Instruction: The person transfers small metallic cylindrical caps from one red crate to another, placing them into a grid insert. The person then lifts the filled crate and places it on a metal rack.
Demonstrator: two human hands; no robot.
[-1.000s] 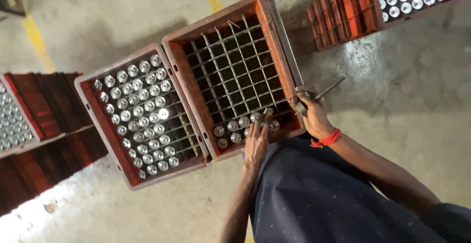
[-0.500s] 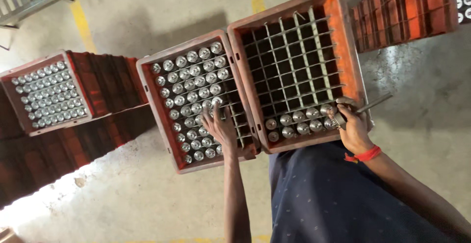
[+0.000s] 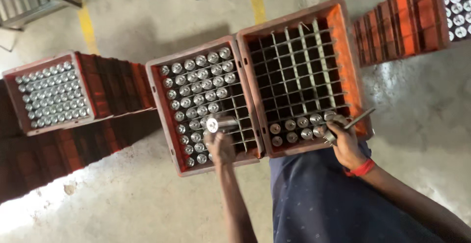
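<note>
Left hand (image 3: 219, 146), low centre of frame, is clamped on a silver metal cylinder (image 3: 219, 124), lifted clear and lying tilted over the left crate (image 3: 156, 101). That crate sits mid-frame, cells mostly filled with upright silver cylinders, a few cells at its right side bare. Right hand (image 3: 345, 142), red band at the wrist, is closed around a thin metal rod (image 3: 357, 121) at the lower right corner of the right crate (image 3: 351, 51). Right crate touches the left one side by side; only its bottom two rows hold cylinders, grid above is bare. Third crate (image 3: 12, 101) full of cylinders at left edge, on a stack. More orange crates upper right. Concrete floor, yellow lines up top
</note>
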